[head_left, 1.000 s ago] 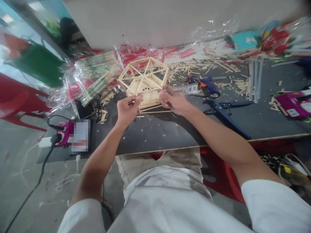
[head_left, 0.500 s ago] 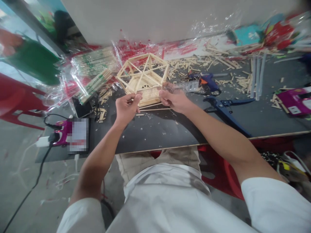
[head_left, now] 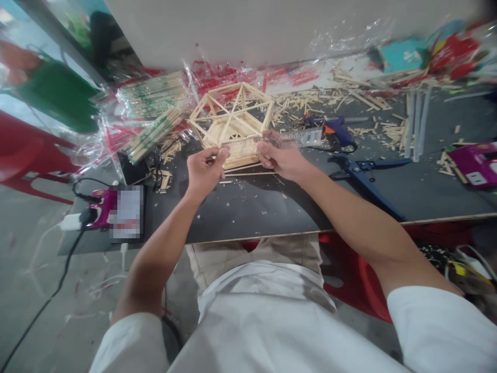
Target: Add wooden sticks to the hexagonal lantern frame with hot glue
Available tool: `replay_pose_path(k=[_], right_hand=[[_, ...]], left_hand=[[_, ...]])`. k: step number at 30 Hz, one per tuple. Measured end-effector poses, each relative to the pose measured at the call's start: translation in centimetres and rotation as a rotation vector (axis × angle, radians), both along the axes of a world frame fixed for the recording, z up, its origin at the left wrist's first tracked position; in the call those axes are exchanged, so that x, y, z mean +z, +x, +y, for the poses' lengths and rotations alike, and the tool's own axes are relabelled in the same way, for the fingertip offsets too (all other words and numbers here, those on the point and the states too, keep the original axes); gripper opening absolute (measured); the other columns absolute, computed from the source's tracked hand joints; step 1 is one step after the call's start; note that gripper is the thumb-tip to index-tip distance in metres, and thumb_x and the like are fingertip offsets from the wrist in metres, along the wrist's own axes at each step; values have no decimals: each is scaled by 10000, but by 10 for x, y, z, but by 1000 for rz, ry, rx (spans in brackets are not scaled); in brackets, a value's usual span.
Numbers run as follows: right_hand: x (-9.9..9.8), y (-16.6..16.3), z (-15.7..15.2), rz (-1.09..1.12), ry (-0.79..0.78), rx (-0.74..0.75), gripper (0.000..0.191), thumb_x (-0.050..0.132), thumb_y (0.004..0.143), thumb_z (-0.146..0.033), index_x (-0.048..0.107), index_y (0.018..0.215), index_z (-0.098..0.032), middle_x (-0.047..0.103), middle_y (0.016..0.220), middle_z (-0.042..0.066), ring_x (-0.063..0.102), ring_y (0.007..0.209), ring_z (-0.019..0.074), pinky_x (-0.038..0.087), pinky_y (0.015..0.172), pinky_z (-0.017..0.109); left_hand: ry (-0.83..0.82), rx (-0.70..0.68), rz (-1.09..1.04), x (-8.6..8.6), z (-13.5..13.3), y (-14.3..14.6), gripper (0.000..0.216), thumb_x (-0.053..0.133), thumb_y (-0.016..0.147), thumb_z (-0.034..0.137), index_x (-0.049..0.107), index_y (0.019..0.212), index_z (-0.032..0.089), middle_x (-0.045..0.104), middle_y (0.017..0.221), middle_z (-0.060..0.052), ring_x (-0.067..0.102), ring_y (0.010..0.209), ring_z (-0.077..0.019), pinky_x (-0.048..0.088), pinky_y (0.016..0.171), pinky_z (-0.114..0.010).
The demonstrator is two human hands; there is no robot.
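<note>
A hexagonal frame of pale wooden sticks [head_left: 234, 111], with crossing struts on top, stands on the dark tabletop in front of me. A clear plastic ruler [head_left: 306, 138] crosses its near side and sticks out to the right. My right hand [head_left: 281, 158] pinches this ruler by the frame's near right corner. At the near left corner, my left hand [head_left: 205, 168] is closed, thumb against fingers, on what looks like the ruler's other end; the fingers partly hide it. Loose thin sticks [head_left: 244, 170] lie under the frame's front edge.
Right of the frame lie a blue glue gun [head_left: 339, 132], a blue cutter [head_left: 361, 176] and clear glue sticks [head_left: 417, 124]. Bundled sticks [head_left: 155, 134] and a purple power strip [head_left: 103, 207] are leftward. Stick scraps [head_left: 310, 101] cover the back. A red chair [head_left: 31, 150] stands left.
The whole view has shifted slightly, with the table's things a little further right in the picture. Both hands keep their grips, and the frame stays between them.
</note>
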State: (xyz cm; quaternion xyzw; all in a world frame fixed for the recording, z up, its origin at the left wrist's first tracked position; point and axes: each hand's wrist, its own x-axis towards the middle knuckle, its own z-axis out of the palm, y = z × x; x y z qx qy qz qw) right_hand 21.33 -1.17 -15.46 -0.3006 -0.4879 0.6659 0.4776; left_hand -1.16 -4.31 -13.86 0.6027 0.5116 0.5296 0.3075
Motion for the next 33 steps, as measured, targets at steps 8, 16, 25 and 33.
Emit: replay_pose_path(k=[8, 16, 25, 33], right_hand=[[3, -1, -2, -10, -8, -20, 680, 983, 623, -617, 506, 965, -274, 449, 551, -145, 413, 446, 63, 238, 420, 217], [-1, -1, -1, -3, 2, -28, 655, 979, 644, -604, 510, 962, -276, 440, 555, -144, 389, 440, 58, 241, 420, 216], [3, -3, -3, -1, -15, -53, 698, 1000, 595, -610, 505, 959, -281, 451, 576, -135, 384, 446, 58, 251, 434, 212], [6, -3, -5, -22, -23, -62, 700, 997, 580, -625, 516, 953, -280, 444, 562, -134, 385, 455, 67, 251, 440, 222]], left_hand=[[2, -10, 4, 1, -1, 0, 518, 794, 817, 682, 758, 723, 174, 765, 720, -50, 560, 382, -79, 387, 365, -195], [3, -10, 12, 0, -1, -1, 524, 783, 819, 695, 745, 707, 184, 748, 688, -38, 542, 374, -74, 389, 369, -191], [-3, -2, 13, -1, -1, 1, 552, 767, 821, 731, 742, 723, 188, 762, 755, -48, 544, 384, -72, 372, 356, -202], [0, -6, 30, 1, -3, 1, 526, 751, 848, 706, 727, 717, 197, 721, 705, -29, 540, 396, -76, 363, 364, -215]])
